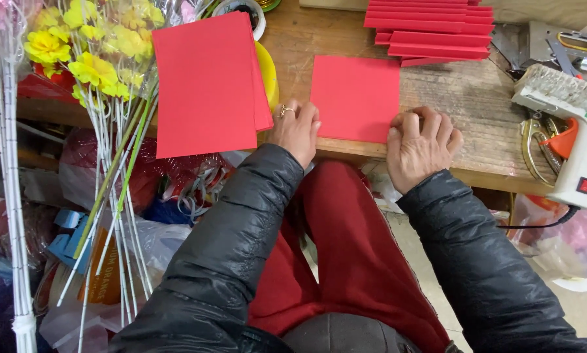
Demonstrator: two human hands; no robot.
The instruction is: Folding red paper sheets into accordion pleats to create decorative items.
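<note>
A red square sheet of paper lies flat near the front edge of a wooden table. My left hand, with a ring on one finger, rests on the sheet's lower left corner. My right hand presses its fingertips on the lower right corner. Both hands touch the paper from the near side; neither lifts it. My black padded sleeves and red trousers fill the lower part of the view.
A larger stack of red sheets overhangs the table's left end. More folded red paper is piled at the back. A white glue gun and scissors lie at the right. Yellow artificial flowers on white stems stand left.
</note>
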